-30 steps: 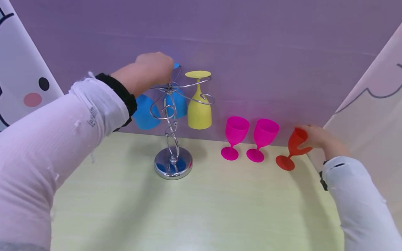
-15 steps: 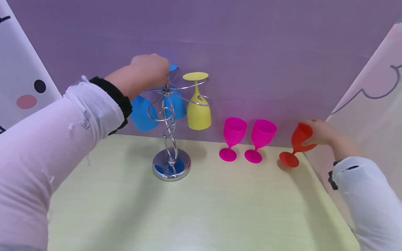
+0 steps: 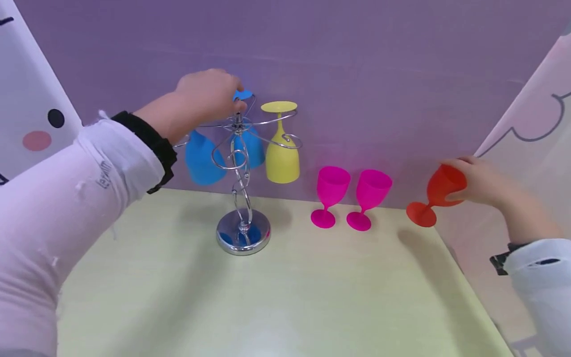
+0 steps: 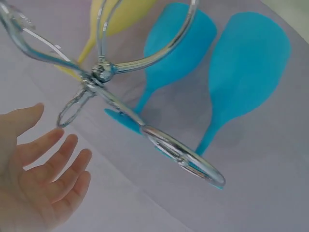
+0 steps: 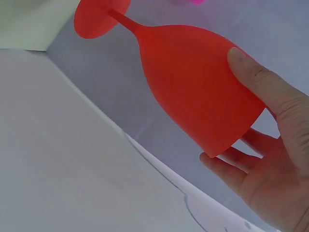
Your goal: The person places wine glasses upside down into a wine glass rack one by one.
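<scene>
My right hand (image 3: 484, 183) grips a red plastic wine goblet (image 3: 446, 184) by its bowl, thumb on one side and fingers on the other. The goblet is tilted and lifted off the tabletop at the far right. At the top of a chrome stemware rack (image 3: 243, 235) is my left hand (image 3: 207, 96), its fingers loosely bent. The left wrist view has those fingers beside the rack's top loop (image 4: 75, 108), holding nothing. Two blue goblets (image 4: 248, 63) and a yellow goblet (image 3: 283, 161) hang upside down from the rack's wire arms.
Two pink goblets, one (image 3: 333, 186) left of the other (image 3: 372, 188), stand upright at the back of the pale table (image 3: 312, 297). Behind them rises a purple backdrop (image 3: 401, 89). A light printed panel (image 3: 526, 163) borders the right side.
My right hand has raised the red goblet off the table and moved it right. My left hand's fingers have loosened and drawn slightly left at the rack's top.
</scene>
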